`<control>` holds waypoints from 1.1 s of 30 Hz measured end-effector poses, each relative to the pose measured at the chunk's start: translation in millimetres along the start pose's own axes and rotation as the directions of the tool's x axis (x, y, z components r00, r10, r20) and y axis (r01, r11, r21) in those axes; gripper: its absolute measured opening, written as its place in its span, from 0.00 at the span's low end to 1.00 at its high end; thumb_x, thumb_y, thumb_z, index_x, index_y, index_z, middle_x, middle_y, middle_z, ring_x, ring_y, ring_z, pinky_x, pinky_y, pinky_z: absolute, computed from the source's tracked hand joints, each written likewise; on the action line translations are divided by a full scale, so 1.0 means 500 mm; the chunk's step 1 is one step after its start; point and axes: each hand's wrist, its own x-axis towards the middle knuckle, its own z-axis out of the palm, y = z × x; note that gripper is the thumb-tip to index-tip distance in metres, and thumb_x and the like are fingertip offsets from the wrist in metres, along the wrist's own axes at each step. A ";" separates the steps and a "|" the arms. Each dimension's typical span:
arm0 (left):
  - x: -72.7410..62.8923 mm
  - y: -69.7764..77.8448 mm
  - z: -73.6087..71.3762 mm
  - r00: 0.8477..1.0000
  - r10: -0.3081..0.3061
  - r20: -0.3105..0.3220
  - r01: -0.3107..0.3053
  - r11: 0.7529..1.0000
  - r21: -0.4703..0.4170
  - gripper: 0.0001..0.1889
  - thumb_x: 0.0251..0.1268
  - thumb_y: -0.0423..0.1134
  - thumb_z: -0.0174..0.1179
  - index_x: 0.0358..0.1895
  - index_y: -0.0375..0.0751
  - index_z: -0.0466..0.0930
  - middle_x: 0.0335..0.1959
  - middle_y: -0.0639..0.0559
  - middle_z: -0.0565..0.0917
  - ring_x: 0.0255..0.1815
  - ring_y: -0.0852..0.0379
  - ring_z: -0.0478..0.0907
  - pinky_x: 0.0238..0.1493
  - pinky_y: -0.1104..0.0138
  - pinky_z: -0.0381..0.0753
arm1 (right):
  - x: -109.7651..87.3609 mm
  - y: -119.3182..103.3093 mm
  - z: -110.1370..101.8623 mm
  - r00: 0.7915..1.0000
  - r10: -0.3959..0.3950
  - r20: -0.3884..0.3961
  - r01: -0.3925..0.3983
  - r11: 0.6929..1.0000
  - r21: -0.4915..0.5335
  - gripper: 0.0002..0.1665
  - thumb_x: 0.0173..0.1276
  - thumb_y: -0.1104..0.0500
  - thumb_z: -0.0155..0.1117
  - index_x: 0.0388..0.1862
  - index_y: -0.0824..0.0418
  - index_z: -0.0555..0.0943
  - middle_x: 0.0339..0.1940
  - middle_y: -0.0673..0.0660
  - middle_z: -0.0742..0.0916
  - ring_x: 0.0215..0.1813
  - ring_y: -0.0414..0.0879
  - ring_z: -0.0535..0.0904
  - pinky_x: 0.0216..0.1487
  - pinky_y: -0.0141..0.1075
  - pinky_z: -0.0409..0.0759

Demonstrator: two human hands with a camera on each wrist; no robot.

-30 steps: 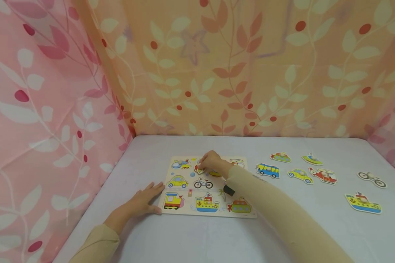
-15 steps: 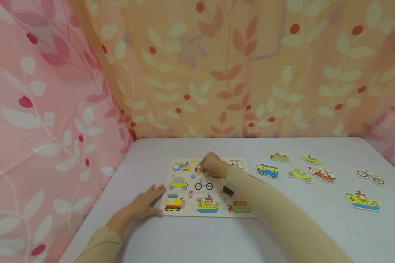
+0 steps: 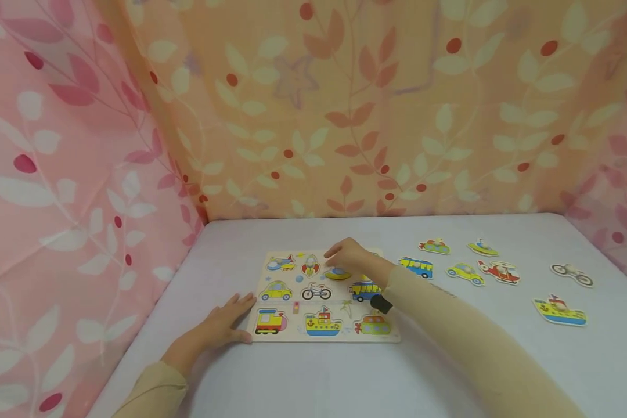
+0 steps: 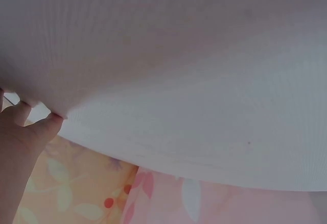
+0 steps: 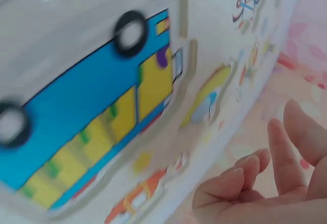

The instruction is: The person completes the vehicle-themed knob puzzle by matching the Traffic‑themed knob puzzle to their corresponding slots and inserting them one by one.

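A wooden puzzle board (image 3: 294, 297) with vehicle pictures lies on the table. My left hand (image 3: 223, 322) rests at its left edge, fingers stretched out, thumb near the lower corner; in the left wrist view only part of that hand (image 4: 25, 137) shows. The rocket piece (image 3: 310, 266) sits in its place in the top row. My right hand (image 3: 351, 255) is just right of it, over the upper board, holding nothing. In the right wrist view this hand (image 5: 265, 178) has thumb and forefinger apart, the other fingers bent. My right sleeve and wrist cover the board's upper right.
Loose knobbed pieces lie right of the board: a bus (image 3: 417, 267), a submarine (image 3: 435, 247), a flying saucer (image 3: 483, 248), a car (image 3: 465, 273), a helicopter (image 3: 500, 271), a bicycle (image 3: 572, 274) and a ship (image 3: 560, 311). Patterned curtains (image 3: 313, 116) stand behind and to the sides.
My right hand has let go of the rocket piece and moved slightly right, its fingers spreading. The rocket now shows in its place. My left hand stays at the board's edge.
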 end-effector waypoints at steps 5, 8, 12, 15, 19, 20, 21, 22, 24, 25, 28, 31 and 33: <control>-0.002 -0.002 -0.001 1.000 0.006 0.001 -0.006 1.000 0.007 0.49 0.50 0.50 0.73 0.75 0.40 0.59 0.76 0.42 0.57 0.77 0.35 0.42 0.67 0.33 0.43 | -0.029 0.012 -0.034 1.000 -0.027 0.015 0.027 1.000 -0.010 0.16 0.63 0.63 0.69 0.51 0.64 0.85 0.63 0.63 0.78 0.66 0.57 0.70 0.65 0.49 0.69; -0.003 -0.002 -0.001 1.000 0.011 0.000 -0.011 1.000 0.005 0.48 0.50 0.50 0.73 0.75 0.40 0.59 0.76 0.42 0.57 0.76 0.34 0.43 0.67 0.32 0.43 | -0.044 0.020 -0.056 0.999 -0.044 0.015 0.045 0.998 -0.037 0.17 0.62 0.63 0.69 0.51 0.65 0.85 0.62 0.64 0.79 0.61 0.57 0.73 0.62 0.49 0.73; -0.001 -0.002 -0.002 1.000 0.025 -0.005 -0.025 1.000 -0.001 0.48 0.50 0.51 0.73 0.74 0.40 0.59 0.76 0.41 0.57 0.76 0.33 0.43 0.66 0.31 0.43 | -0.070 0.029 -0.089 0.999 -0.052 0.010 0.053 0.996 -0.070 0.18 0.63 0.62 0.69 0.52 0.66 0.84 0.61 0.64 0.79 0.58 0.57 0.74 0.60 0.50 0.74; 0.000 -0.003 -0.003 1.000 0.030 -0.005 -0.030 1.000 -0.002 0.49 0.50 0.50 0.73 0.74 0.40 0.59 0.76 0.41 0.57 0.76 0.33 0.43 0.66 0.31 0.43 | -0.085 0.037 -0.112 0.999 -0.039 0.007 0.040 0.997 -0.063 0.19 0.64 0.61 0.68 0.53 0.66 0.83 0.62 0.64 0.78 0.59 0.58 0.73 0.62 0.53 0.71; -0.001 -0.003 -0.002 0.999 0.031 -0.005 -0.031 1.000 0.002 0.49 0.50 0.50 0.73 0.74 0.39 0.59 0.76 0.40 0.57 0.76 0.32 0.44 0.66 0.31 0.43 | -0.101 0.047 -0.135 1.000 -0.023 0.013 0.024 0.998 -0.059 0.20 0.66 0.58 0.66 0.55 0.65 0.82 0.63 0.65 0.77 0.62 0.59 0.70 0.63 0.59 0.67; -0.002 -0.003 -0.002 0.999 0.032 -0.005 -0.032 0.999 0.001 0.49 0.50 0.50 0.73 0.74 0.39 0.59 0.76 0.40 0.57 0.76 0.32 0.44 0.66 0.31 0.43 | -0.104 0.048 -0.138 1.000 -0.015 0.016 0.016 0.998 -0.058 0.20 0.67 0.57 0.65 0.55 0.65 0.82 0.63 0.65 0.77 0.63 0.59 0.70 0.63 0.60 0.67; -0.002 -0.003 -0.002 1.000 0.030 -0.005 -0.030 1.000 -0.002 0.49 0.49 0.51 0.73 0.74 0.39 0.59 0.76 0.40 0.57 0.76 0.32 0.44 0.66 0.31 0.43 | -0.108 0.051 -0.142 1.000 -0.008 0.019 0.010 0.998 -0.066 0.20 0.67 0.57 0.65 0.55 0.64 0.82 0.63 0.65 0.77 0.62 0.60 0.70 0.63 0.60 0.67; -0.003 -0.003 -0.001 1.000 0.029 -0.005 -0.029 1.000 -0.002 0.49 0.49 0.51 0.73 0.74 0.39 0.59 0.76 0.40 0.57 0.75 0.32 0.44 0.66 0.31 0.43 | -0.113 0.053 -0.145 1.000 0.000 0.022 0.002 0.997 -0.075 0.20 0.68 0.56 0.65 0.55 0.63 0.82 0.63 0.65 0.76 0.62 0.60 0.70 0.62 0.60 0.68; -0.005 -0.003 -0.001 1.000 0.025 -0.005 -0.025 1.000 -0.005 0.49 0.49 0.51 0.73 0.74 0.39 0.59 0.76 0.40 0.57 0.76 0.32 0.44 0.66 0.31 0.43 | -0.119 0.060 -0.151 1.000 0.003 0.024 -0.001 0.996 -0.090 0.20 0.68 0.56 0.65 0.56 0.63 0.82 0.63 0.66 0.76 0.60 0.59 0.70 0.60 0.58 0.71; -0.006 -0.003 -0.002 1.000 0.022 -0.005 -0.022 1.000 -0.006 0.49 0.49 0.52 0.73 0.74 0.39 0.59 0.76 0.40 0.57 0.76 0.32 0.44 0.66 0.31 0.42 | -0.123 0.063 -0.154 1.000 0.003 0.025 0.000 0.996 -0.093 0.20 0.68 0.56 0.65 0.56 0.64 0.82 0.62 0.66 0.76 0.59 0.59 0.71 0.59 0.57 0.73; -0.008 -0.001 -0.003 1.000 0.021 -0.005 -0.021 1.000 -0.006 0.49 0.49 0.52 0.73 0.74 0.39 0.59 0.76 0.40 0.58 0.76 0.32 0.44 0.66 0.31 0.43 | -0.135 0.072 -0.165 1.000 -0.002 0.024 0.004 0.995 -0.103 0.21 0.68 0.57 0.65 0.57 0.65 0.81 0.59 0.67 0.77 0.55 0.58 0.71 0.56 0.53 0.76; -0.008 0.001 -0.006 1.000 0.026 -0.005 -0.026 1.000 -0.010 0.49 0.49 0.52 0.72 0.74 0.39 0.59 0.75 0.40 0.58 0.76 0.32 0.44 0.66 0.31 0.43 | -0.148 0.081 -0.178 1.000 -0.016 0.016 0.017 0.994 -0.112 0.21 0.69 0.57 0.63 0.58 0.66 0.80 0.56 0.66 0.78 0.52 0.57 0.71 0.54 0.50 0.76; -0.007 0.001 -0.006 1.000 0.027 -0.005 -0.027 1.000 -0.012 0.49 0.49 0.52 0.73 0.74 0.39 0.59 0.75 0.40 0.58 0.76 0.32 0.44 0.66 0.31 0.42 | -0.159 0.088 -0.188 1.000 -0.023 0.014 0.025 0.992 -0.122 0.22 0.69 0.57 0.62 0.59 0.67 0.79 0.54 0.66 0.78 0.51 0.57 0.71 0.52 0.50 0.76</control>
